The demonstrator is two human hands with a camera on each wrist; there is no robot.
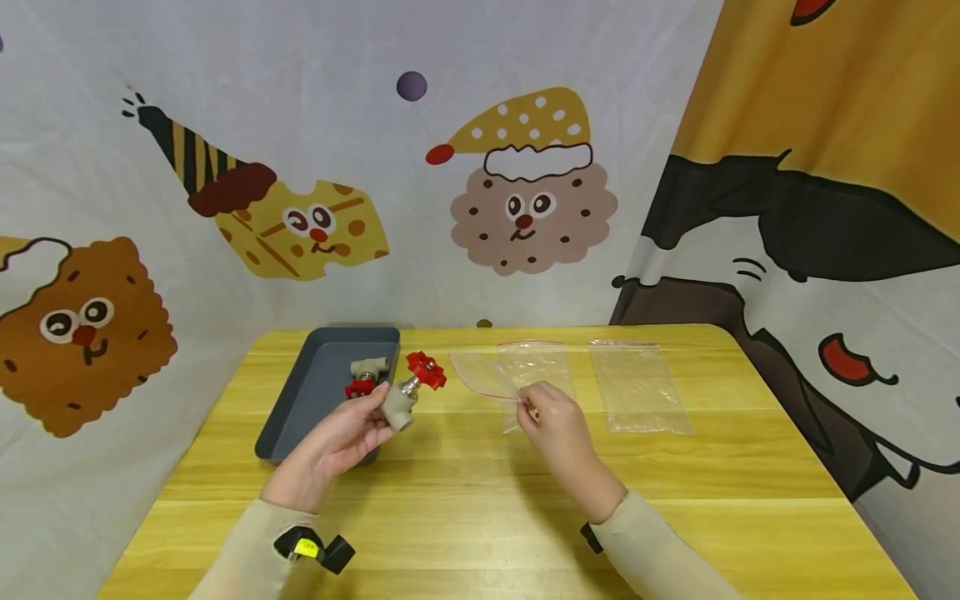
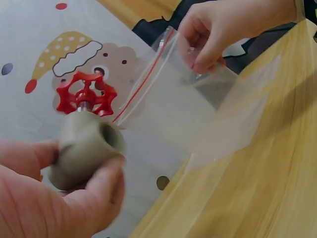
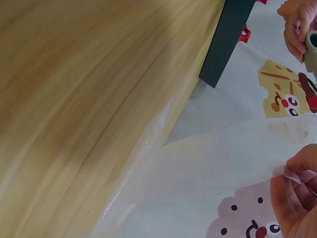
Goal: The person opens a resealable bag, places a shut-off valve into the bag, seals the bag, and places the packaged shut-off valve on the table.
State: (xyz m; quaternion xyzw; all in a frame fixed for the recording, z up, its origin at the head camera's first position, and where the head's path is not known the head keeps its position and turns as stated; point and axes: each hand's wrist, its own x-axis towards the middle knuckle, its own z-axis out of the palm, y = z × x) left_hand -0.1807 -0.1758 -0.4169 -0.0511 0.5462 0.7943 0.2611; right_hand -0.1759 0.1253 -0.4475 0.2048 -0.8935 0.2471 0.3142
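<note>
My left hand (image 1: 347,433) grips a beige pipe valve (image 1: 400,405) with a red handwheel (image 2: 86,94), raised beside the tray. Its round pipe opening shows in the left wrist view. My right hand (image 1: 557,429) pinches a clear zip bag (image 1: 480,375) near its edge, thumb against fingers. A red line runs along the bag's seal (image 2: 146,82), and the bag hangs above the table toward the valve. In the head view the valve and the bag are apart. A second valve (image 1: 367,368), also with a red handwheel, lies in the tray.
A dark grey tray (image 1: 288,417) stands at the back left of the wooden table (image 1: 465,517). Two more clear zip bags lie flat: one (image 1: 551,358) partly behind my right hand, another (image 1: 641,387) to its right. A cartoon-printed cloth (image 1: 420,275) hangs behind the table.
</note>
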